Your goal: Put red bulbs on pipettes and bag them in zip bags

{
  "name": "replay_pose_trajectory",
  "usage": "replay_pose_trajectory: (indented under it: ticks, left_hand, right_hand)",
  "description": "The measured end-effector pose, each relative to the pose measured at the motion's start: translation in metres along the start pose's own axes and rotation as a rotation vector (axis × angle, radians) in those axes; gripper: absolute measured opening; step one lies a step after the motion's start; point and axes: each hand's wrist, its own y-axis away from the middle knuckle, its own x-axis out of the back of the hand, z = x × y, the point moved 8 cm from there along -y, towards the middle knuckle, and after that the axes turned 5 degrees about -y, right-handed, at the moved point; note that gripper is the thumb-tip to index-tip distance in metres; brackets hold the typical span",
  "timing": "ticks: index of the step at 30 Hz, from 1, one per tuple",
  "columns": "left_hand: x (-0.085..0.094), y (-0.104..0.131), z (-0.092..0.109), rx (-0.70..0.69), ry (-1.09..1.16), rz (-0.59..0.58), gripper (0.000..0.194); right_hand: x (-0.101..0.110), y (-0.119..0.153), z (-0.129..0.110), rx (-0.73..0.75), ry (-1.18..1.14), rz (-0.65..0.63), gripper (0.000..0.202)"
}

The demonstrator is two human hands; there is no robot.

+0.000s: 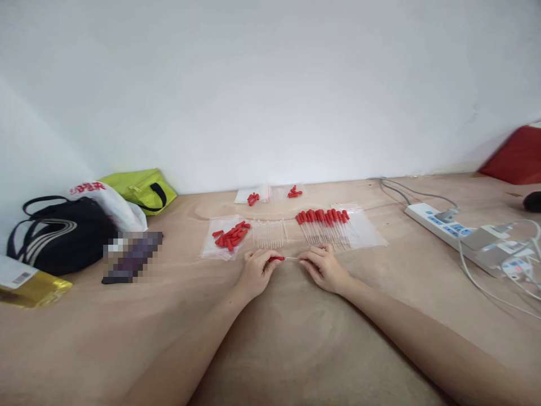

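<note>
My left hand (pixel 256 272) is closed on a red rubber bulb (pixel 276 258). A thin glass dropper tube (pixel 291 258) runs from the bulb's open end to my right hand (pixel 325 267), whose fingers pinch its other end. Bulb and tube meet end to end, lying level; how deep the tube sits inside cannot be seen. Beyond my left hand, loose red bulbs (pixel 230 235) are heaped on a clear plastic bag (pixel 208 248). Bare glass tubes (pixel 269 233) lie in a row beside them. Past my right hand, droppers with red bulbs fitted (pixel 323 221) lie side by side on another plastic bag (pixel 368 230).
Near the wall lie small bags with a few red bulbs (pixel 295 192). At right is a white power strip (pixel 431 221) with chargers and trailing cables. The left side holds a black bag (pixel 63 237), a yellow-green bag (pixel 146 189) and a yellow package (pixel 38 287).
</note>
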Motion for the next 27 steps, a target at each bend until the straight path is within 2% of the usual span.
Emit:
replay_pose_trajectory:
  ticks: [5, 11, 21, 27]
  left_hand:
    - [0.001, 0.002, 0.003, -0.011, 0.069, 0.012, 0.014]
    - [-0.001, 0.002, 0.012, -0.127, 0.218, -0.031, 0.015]
    - [-0.006, 0.006, 0.012, -0.146, 0.140, -0.068, 0.014]
    - [-0.006, 0.007, 0.008, -0.132, 0.112, -0.031, 0.016]
  right_hand:
    - [-0.003, 0.000, 0.002, 0.003, -0.025, -0.015, 0.018]
    - [-0.007, -0.001, 0.004, 0.032, -0.058, -0.058, 0.020]
    - [-0.006, -0.004, 0.001, 0.070, 0.004, -0.053, 0.022]
    - [-0.003, -0.005, -0.007, 0.106, 0.105, 0.002, 0.023]
